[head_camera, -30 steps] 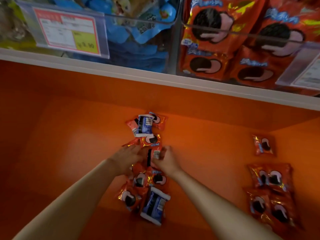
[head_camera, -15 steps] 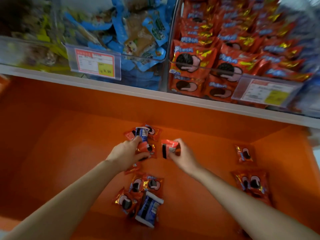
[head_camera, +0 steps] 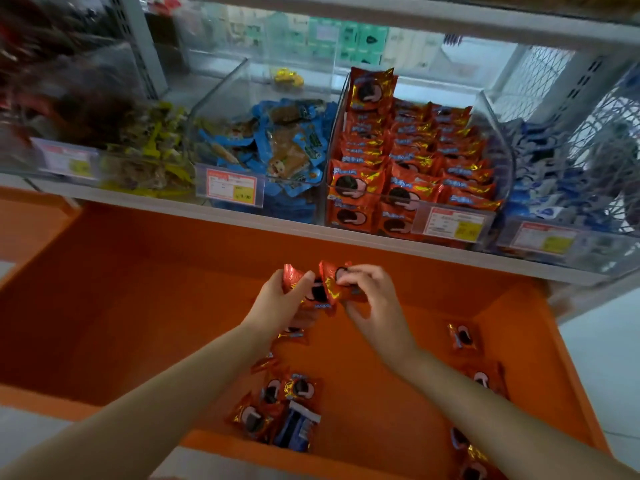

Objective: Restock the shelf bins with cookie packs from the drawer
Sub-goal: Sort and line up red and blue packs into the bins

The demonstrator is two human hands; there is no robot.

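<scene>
both hands (head_camera: 277,299) grip red cookie packs (head_camera: 327,284)

Retail shop, clear shelf bins (head_camera: 408,161) w/ snack packs (head_camera: 287,147), price tags (head_camera: 230,187)

Both hands are up off the drawer (head_camera: 138,306) floor now; they were down in the far pile of packs. left hand (head_camera: 277,303) came away gripping a bunch of red cookie packs (head_camera: 292,274), right hand (head_camera: 375,304) pinches a single red pack (head_camera: 329,284). The hands have closed in so their packs touch. Far pile mostly gone, one stray pack (head_camera: 291,333) left below the left hand. Head tilted up, shelf bins (head_camera: 415,161) in fuller view
</scene>
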